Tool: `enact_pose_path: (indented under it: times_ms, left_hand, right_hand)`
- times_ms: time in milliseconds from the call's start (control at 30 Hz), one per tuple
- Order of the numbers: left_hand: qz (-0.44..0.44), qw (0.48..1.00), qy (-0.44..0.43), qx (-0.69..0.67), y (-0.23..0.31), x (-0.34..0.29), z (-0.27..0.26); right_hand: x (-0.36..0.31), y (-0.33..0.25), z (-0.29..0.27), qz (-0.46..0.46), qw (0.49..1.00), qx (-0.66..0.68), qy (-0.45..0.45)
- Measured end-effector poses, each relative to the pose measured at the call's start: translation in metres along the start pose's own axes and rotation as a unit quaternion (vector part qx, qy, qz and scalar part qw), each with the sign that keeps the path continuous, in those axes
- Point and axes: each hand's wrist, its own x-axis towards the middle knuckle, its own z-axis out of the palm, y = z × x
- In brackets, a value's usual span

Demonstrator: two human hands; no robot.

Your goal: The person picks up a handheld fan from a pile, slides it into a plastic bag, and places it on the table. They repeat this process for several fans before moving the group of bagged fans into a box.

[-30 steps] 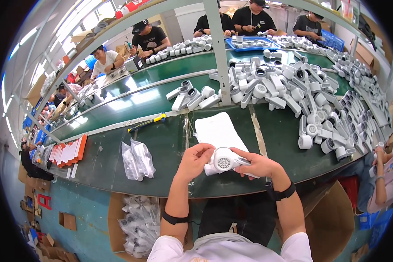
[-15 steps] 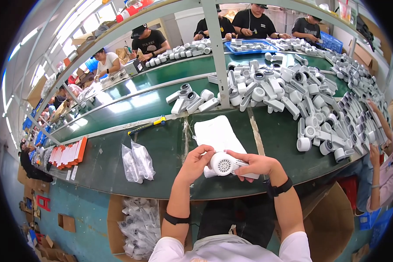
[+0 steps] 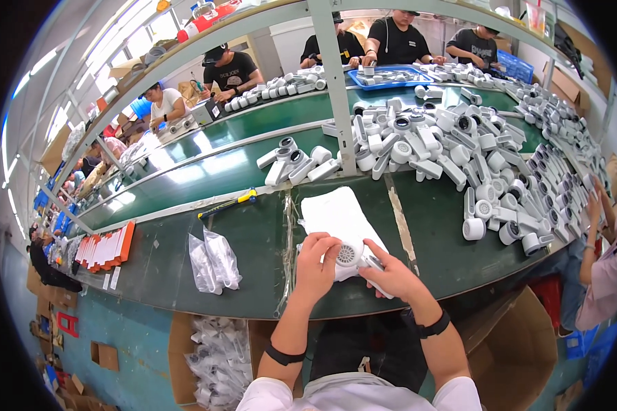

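I have a white handheld fan [image 3: 347, 255] between my hands, its round slotted grille facing up. My right hand [image 3: 399, 279] is closed around its handle. On the other side, my left hand [image 3: 315, 266] pinches the rim of the round head, its thumb and fingertips close together. Under the fan lies a stack of white plastic bags [image 3: 336, 209] on the dark green table [image 3: 267, 274]. To the left, two clear-bagged fans [image 3: 216, 260] rest near the table's front edge. A yellow and black utility knife [image 3: 227, 203] sits behind them.
A big heap of white fans [image 3: 425, 140] spreads over the right side. A metal post [image 3: 337, 89] rises ahead. Orange-and-white boxes [image 3: 106, 245] stand far left. Below the edge are a carton of bagged fans [image 3: 219, 356] and another carton [image 3: 517, 349]. Co-workers sit opposite and at right.
My left fingers have shifted in front of the fan head's left edge, and the fan sits slightly lower. Across the belt, a co-worker's hand has moved over the blue tray.
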Motion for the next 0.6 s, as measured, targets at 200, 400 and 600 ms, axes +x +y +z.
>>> enact_pose_path:
  times_ms: [200, 400, 600]
  left_hand:
    - [0.081, 0.994, -0.063, 0.032, 0.013, -0.007, 0.004]
    - [0.159, 0.980, 0.038, 0.114, 0.015, -0.001, 0.010]
    - [-0.033, 0.996, 0.021, -0.081, -0.004, -0.020, 0.018]
  right_hand:
    - [-0.008, -0.009, 0.009, -0.018, 0.996, 0.087, 0.033]
    - [-0.007, -0.004, 0.008, -0.038, 0.980, 0.192, 0.023]
    - [-0.011, -0.006, 0.014, -0.031, 0.957, 0.289, -0.024]
